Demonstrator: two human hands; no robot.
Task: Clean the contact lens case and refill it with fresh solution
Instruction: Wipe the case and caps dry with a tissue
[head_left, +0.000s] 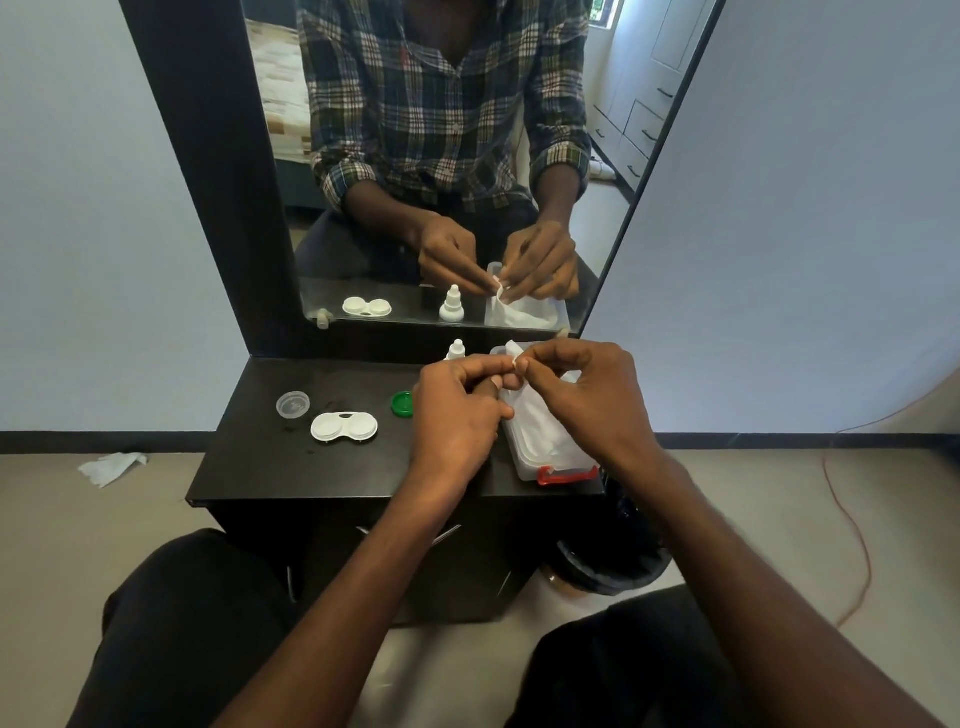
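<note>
Now both hands pinch a tissue (511, 358) over its box (550, 457) | left hand (457, 410), right hand (587, 395) | pull gently, then wipe lens case (344, 426).

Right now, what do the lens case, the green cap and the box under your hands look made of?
Lens case: white matte plastic, moulded twin wells. Green cap: glossy plastic, likely; it shows a raised rim. Box: translucent plastic with a red latch, white tissue showing through. Both hands pinch a white piece, probably tissue.
</note>
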